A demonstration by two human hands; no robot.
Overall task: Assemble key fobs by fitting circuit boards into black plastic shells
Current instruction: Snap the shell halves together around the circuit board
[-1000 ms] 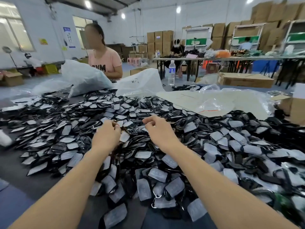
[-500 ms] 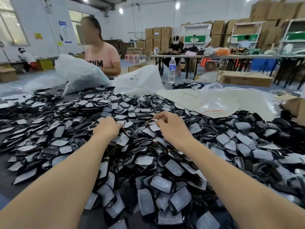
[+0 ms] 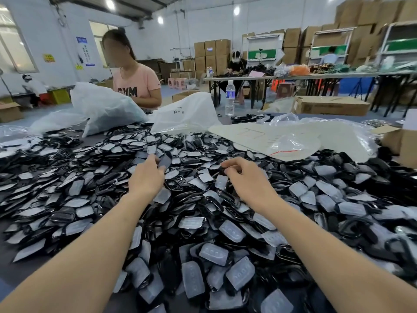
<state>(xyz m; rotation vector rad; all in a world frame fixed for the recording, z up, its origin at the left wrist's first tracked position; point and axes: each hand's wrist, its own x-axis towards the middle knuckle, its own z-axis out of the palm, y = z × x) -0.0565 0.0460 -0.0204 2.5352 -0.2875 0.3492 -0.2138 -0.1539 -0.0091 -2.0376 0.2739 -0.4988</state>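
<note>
A wide worktop (image 3: 9,276) stretches out in front of you. Nearly all of it lies under a loose heap (image 3: 266,251) of key fob parts, black plastic shells (image 3: 212,207) mixed with pale grey pads (image 3: 232,231). They are probably tipped out this way so both hands can pick from them freely. Which pieces are circuit boards is too small to tell.

At the far edge stand two white plastic sacks (image 3: 108,109), most likely the bags the parts came in. To their right a clear plastic sheet (image 3: 282,136) is spread flat over the heap. Another person (image 3: 137,86) sits across from you behind the sacks. A water bottle (image 3: 229,98) stands upright near the far edge, apart from the parts.

Both your arms reach forward over the middle of the heap. Your left hand (image 3: 146,177) is raised just above the parts, and its fingers (image 3: 155,158) grip a dark flat part (image 3: 165,162). The part is tilted up toward you, which looks like a check of its facing before fitting.

Your right hand (image 3: 248,179) is just beside the left, with its fingers curled. Thumb and forefinger pinch a small dark piece (image 3: 223,170) at the heap's surface. Whether it is a shell or a board cannot be told. No finished fob can be made out.
</note>
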